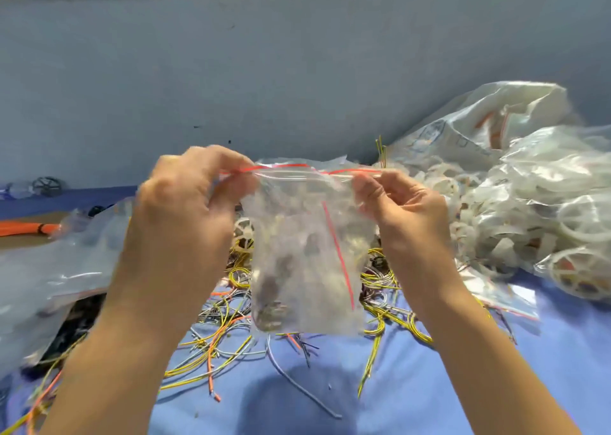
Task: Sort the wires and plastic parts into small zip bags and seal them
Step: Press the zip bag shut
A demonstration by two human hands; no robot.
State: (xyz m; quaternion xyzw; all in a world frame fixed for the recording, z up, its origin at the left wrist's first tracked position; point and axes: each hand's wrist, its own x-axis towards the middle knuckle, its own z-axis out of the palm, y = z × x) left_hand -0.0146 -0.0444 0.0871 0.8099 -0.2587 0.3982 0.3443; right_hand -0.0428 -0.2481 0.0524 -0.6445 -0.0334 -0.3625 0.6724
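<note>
Clear thin plastic: the small zip bag [307,262] hangs in mid-air at the scene's middle, above the wire pile. Our left hand [188,209] pinches the left end of its red-lined zip strip between thumb and curled fingers, and the right hand [403,213] pinches the right end likewise.

We judge the bag light, limp and slick. Its contents, blurred dark and pale bits, sag toward the bottom. The best hold is on the stiffer zip strip at the corners, and pressing along it should seal the bag. We cannot tell whether the zip is closed.

Below, loose yellow, orange and grey wires [224,345] lie tangled on the blue-covered counter [413,385]. White plastic rings [463,203] spill from big crinkled bags [545,183] on the right. A grey panel [297,71] backs the far side.
</note>
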